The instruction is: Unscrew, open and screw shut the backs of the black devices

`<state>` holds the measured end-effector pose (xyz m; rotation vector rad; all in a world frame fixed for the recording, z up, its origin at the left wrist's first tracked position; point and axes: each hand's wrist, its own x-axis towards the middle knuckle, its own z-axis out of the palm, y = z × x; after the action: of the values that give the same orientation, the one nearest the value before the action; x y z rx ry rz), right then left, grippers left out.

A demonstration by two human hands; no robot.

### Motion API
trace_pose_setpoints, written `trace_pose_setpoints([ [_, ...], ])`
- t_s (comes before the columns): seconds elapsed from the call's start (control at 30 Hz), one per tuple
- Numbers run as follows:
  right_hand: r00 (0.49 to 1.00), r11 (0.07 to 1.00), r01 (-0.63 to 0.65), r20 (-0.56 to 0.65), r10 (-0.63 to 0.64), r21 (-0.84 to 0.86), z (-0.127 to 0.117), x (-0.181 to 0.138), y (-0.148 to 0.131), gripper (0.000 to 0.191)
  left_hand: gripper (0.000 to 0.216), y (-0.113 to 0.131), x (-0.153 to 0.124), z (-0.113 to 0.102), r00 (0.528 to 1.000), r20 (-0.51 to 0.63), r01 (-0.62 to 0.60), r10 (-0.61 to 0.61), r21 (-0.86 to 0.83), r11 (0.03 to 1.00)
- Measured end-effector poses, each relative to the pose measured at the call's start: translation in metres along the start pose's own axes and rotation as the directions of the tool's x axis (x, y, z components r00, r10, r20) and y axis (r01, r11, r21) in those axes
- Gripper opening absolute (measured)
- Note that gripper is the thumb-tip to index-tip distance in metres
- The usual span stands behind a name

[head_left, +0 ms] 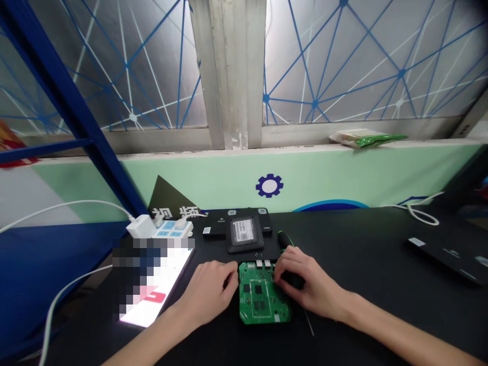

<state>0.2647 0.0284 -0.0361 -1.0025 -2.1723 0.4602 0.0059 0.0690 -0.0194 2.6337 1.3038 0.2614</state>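
A green circuit board [261, 301] lies flat on the black table [362, 254] in front of me. My left hand [208, 292] rests at the board's left edge, fingers curled, fingertips touching the edge. My right hand [305, 284] is at the board's upper right corner, fingers bent and pressed on it. A black tool with a green-trimmed handle [284, 239] sticks out behind my right hand; whether the hand grips it is hidden. Just behind the board sits a black device shell [244, 231] with a grey label.
A lit tablet [152, 284] lies at the left, a white power strip [168, 227] with cables behind it. A black flat panel [446, 251] lies at the right. A green packet [366, 138] sits on the window ledge. A blue shelf frame [76, 112] stands at left.
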Motion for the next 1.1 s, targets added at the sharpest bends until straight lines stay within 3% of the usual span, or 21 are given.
trace_pose_setpoints([
  [0.37, 0.998, 0.998, -0.03, 0.046, 0.033, -0.047, -0.0011, 0.0035, -0.0038, 0.013, 0.031, -0.0018, -0.0019, -0.0003, 1.0, 0.001, -0.016, 0.016, -0.011, 1.0],
  [0.73, 0.998, 0.998, -0.06, -0.007, 0.06, -0.021, -0.0007, 0.0027, -0.007, 0.02, 0.031, -0.0002, -0.002, -0.0018, 1.0, 0.012, -0.011, 0.011, -0.017, 1.0],
  [1.1, 0.999, 0.997, -0.045, 0.025, 0.047, -0.057, -0.0006, 0.0036, -0.008, 0.023, 0.031, 0.0008, -0.0017, -0.0014, 1.0, 0.007, 0.01, -0.01, 0.016, 1.0],
])
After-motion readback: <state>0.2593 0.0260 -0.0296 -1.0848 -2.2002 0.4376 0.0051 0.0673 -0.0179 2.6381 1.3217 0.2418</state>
